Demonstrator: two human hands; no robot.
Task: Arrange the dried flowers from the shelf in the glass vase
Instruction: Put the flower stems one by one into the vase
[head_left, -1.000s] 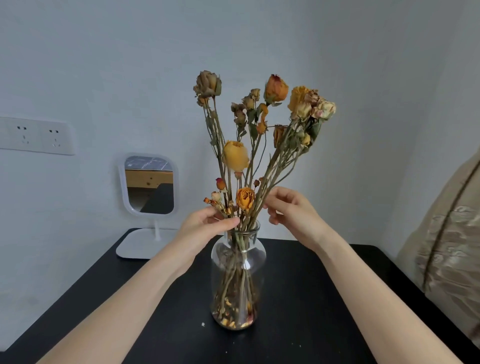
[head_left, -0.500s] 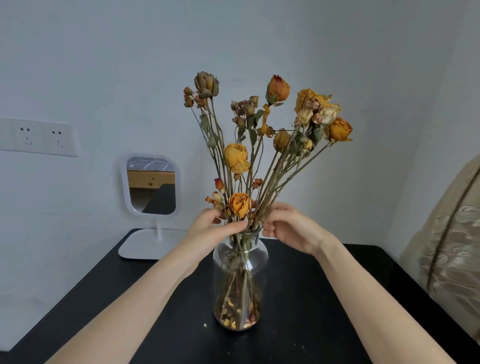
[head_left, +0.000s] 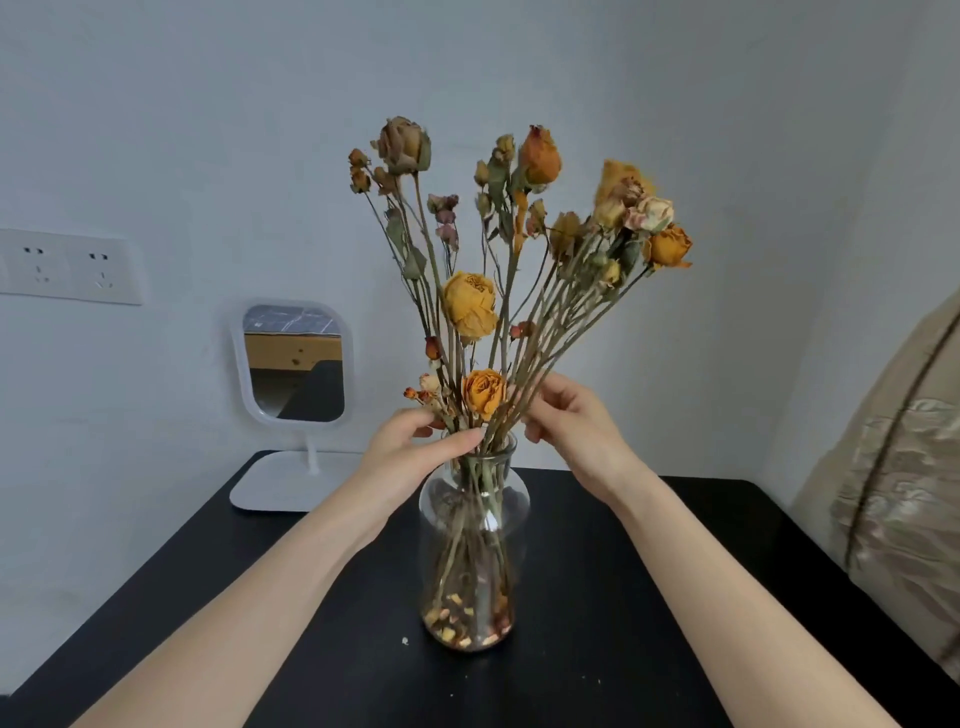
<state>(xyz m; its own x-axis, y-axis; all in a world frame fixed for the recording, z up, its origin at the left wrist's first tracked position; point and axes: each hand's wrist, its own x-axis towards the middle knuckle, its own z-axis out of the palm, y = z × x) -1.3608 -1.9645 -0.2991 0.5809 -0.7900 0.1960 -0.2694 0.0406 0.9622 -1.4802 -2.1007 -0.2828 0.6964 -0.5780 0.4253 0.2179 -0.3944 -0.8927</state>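
Note:
A clear glass vase (head_left: 470, 551) stands on the black table (head_left: 597, 597), holding a bunch of dried flowers (head_left: 511, 270) with orange, yellow and brown heads fanned out above it. Loose petals lie in the vase's bottom. My left hand (head_left: 415, 441) pinches the stems just above the vase's neck on the left side. My right hand (head_left: 569, 421) holds the stems that lean right, fingers curled round them a little above the rim.
A small white standing mirror (head_left: 296, 364) sits on its base at the table's back left. White wall sockets (head_left: 67, 267) are on the left wall. Beige fabric (head_left: 904, 493) rises at the right edge. A few petal crumbs (head_left: 405, 642) lie near the vase.
The flower heads have spread apart, the right-hand stems now leaning further right. My right hand rose slightly along those stems; my left hand stayed at the neck.

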